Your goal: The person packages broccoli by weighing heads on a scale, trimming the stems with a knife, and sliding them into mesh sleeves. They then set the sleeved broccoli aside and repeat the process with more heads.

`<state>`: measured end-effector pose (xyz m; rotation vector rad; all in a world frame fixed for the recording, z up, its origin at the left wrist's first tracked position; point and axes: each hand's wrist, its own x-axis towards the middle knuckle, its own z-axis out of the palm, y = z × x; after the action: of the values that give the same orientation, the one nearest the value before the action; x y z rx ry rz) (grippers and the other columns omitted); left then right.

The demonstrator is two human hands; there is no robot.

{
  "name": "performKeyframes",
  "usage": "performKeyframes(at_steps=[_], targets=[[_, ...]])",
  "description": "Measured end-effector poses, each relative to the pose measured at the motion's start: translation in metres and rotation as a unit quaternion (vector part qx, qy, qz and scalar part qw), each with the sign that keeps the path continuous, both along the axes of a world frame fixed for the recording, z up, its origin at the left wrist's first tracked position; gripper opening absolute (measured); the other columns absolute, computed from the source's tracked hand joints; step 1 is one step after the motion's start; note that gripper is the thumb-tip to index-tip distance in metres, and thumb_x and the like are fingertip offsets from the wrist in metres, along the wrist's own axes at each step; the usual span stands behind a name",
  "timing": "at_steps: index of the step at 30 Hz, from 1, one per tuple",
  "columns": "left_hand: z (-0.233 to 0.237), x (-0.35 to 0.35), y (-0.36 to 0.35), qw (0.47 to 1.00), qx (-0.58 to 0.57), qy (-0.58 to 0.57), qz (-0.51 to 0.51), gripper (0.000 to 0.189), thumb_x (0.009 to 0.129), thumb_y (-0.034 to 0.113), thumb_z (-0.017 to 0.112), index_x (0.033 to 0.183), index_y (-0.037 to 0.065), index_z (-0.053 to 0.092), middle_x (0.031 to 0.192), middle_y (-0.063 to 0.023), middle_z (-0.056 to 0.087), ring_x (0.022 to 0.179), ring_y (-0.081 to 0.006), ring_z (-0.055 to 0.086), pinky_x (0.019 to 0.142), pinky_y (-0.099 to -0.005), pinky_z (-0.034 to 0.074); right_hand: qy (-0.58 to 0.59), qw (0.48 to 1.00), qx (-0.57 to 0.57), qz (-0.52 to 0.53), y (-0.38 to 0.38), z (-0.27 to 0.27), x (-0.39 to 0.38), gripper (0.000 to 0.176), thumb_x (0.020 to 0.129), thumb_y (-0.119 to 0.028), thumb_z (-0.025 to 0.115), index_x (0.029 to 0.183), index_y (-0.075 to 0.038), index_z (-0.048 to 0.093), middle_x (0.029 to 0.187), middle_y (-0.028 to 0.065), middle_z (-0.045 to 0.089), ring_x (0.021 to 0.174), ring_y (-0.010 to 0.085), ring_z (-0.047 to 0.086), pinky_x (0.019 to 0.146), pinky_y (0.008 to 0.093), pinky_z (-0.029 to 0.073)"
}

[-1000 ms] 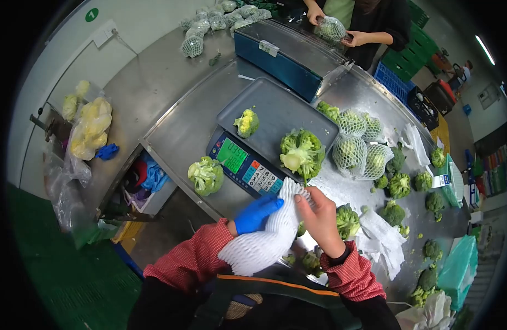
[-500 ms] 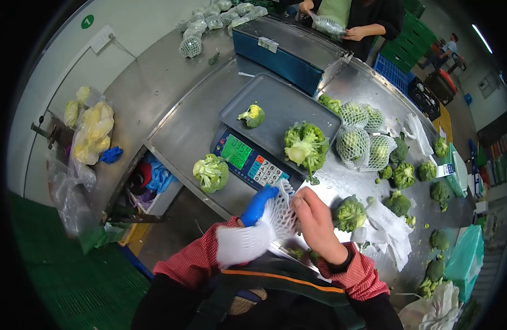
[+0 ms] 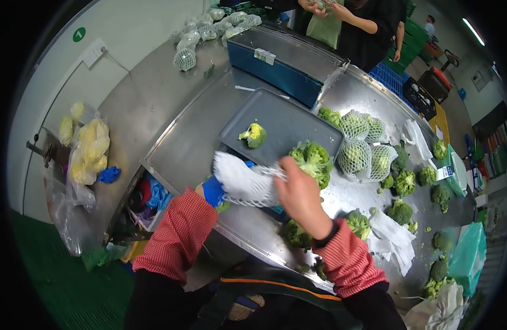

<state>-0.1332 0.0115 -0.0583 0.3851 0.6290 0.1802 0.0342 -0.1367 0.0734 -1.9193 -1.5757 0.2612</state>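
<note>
Two things are hard to make out: the left hand (image 3: 213, 190), in a blue glove, is buried behind the white foam net (image 3: 243, 179), so only its heel and a sliver of blue above the net show, and I cannot tell how its fingers are set. The net also covers whatever lies under the front edge of the grey tray (image 3: 284, 113). The bare right hand (image 3: 297, 190) is clamped on the net's three o'clock end, knuckles toward the camera, hiding part of the big broccoli head (image 3: 315, 159) at its one o'clock. The net hangs above the steel table (image 3: 171, 129), at six o'clock from the tray, stretched sideways between both hands. It is a soft, ribbed mesh sleeve, puffed wide at nine o'clock and pinched narrow at three. A small yellowish floret (image 3: 254, 134) lies on the tray at the net's twelve o'clock, and netted heads (image 3: 357, 157) sit at its two o'clock. A co-worker (image 3: 355, 25) at the picture's twelve o'clock is cut off above the chest.
</note>
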Motion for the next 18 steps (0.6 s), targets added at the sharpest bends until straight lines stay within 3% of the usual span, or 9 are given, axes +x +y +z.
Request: performKeyframes(at_steps=[2, 5, 8, 11, 14, 15, 18], targets=[[-0.004, 0.000, 0.020, 0.985, 0.143, -0.024, 0.096, 0.035, 0.095, 0.027, 0.046, 0.122, 0.006, 0.050, 0.119, -0.0098, 0.057, 0.095, -0.0225, 0.060, 0.083, -0.0360, 0.049, -0.109, 0.993, -0.044, 0.008, 0.039, 0.006, -0.017, 0.041, 0.080, -0.014, 0.057, 0.117, -0.004, 0.044, 0.082, 0.0193, 0.062, 0.068, 0.0338, 0.064, 0.055, 0.0392, 0.050], [-0.042, 0.000, 0.032, 0.948, 0.283, -0.003, 0.149, 0.038, 0.094, 0.027, 0.046, 0.124, 0.004, 0.048, 0.117, -0.0112, 0.057, 0.096, -0.0247, 0.060, 0.085, -0.0365, 0.050, -0.184, 0.980, -0.068, -0.042, 0.100, -0.014, -0.031, 0.038, 0.081, -0.014, 0.053, 0.117, -0.006, 0.044, 0.079, 0.0189, 0.060, 0.067, 0.0314, 0.065, 0.050, 0.0383, 0.051], [-0.007, -0.015, 0.005, 0.988, 0.097, -0.030, 0.120, 0.036, 0.092, 0.021, 0.049, 0.123, 0.003, 0.049, 0.115, -0.0109, 0.058, 0.096, -0.0233, 0.060, 0.084, -0.0355, 0.050, -0.244, 0.964, -0.097, -0.039, 0.129, -0.057, -0.028, 0.044, 0.082, -0.015, 0.051, 0.125, -0.011, 0.046, 0.080, 0.0189, 0.060, 0.061, 0.0273, 0.064, 0.044, 0.0354, 0.051], [0.028, -0.032, -0.025, 0.989, -0.102, -0.056, 0.094, 0.035, 0.090, 0.016, 0.051, 0.123, 0.003, 0.050, 0.112, -0.0105, 0.059, 0.096, -0.0218, 0.060, 0.084, -0.0344, 0.051, -0.199, 0.974, -0.104, -0.006, 0.129, -0.066, -0.025, 0.030, 0.082, -0.016, 0.052, 0.110, -0.009, 0.048, 0.079, 0.0214, 0.060, 0.059, 0.0286, 0.064, 0.043, 0.0376, 0.050], [0.000, -0.048, -0.018, 0.986, 0.132, -0.068, 0.082, 0.036, 0.088, 0.010, 0.053, 0.123, 0.003, 0.050, 0.112, -0.0115, 0.059, 0.098, -0.0221, 0.060, 0.085, -0.0334, 0.051, -0.102, 0.995, -0.014, 0.015, 0.101, -0.043, -0.034, 0.026, 0.083, -0.020, 0.053, 0.103, -0.008, 0.041, 0.076, 0.0221, 0.059, 0.059, 0.0352, 0.062, 0.048, 0.0441, 0.048], [0.020, -0.037, -0.018, 0.978, 0.148, -0.029, 0.145, 0.035, 0.089, 0.012, 0.052, 0.123, 0.003, 0.049, 0.113, -0.0131, 0.058, 0.099, -0.0229, 0.060, 0.085, -0.0327, 0.051, -0.050, 0.998, 0.005, 0.022, 0.091, -0.036, -0.037, 0.029, 0.084, -0.021, 0.053, 0.105, -0.008, 0.040, 0.075, 0.0223, 0.059, 0.058, 0.0368, 0.061, 0.049, 0.0452, 0.048], [-0.013, -0.033, 0.002, 0.954, 0.186, -0.060, 0.227, 0.035, 0.091, 0.020, 0.052, 0.121, 0.004, 0.051, 0.111, -0.0121, 0.059, 0.101, -0.0242, 0.059, 0.088, -0.0353, 0.049, 0.113, 0.993, 0.020, 0.008, 0.058, -0.019, -0.039, 0.038, 0.085, -0.020, 0.053, 0.115, -0.006, 0.035, 0.068, 0.0216, 0.059, 0.059, 0.0409, 0.058, 0.053, 0.0477, 0.046]])
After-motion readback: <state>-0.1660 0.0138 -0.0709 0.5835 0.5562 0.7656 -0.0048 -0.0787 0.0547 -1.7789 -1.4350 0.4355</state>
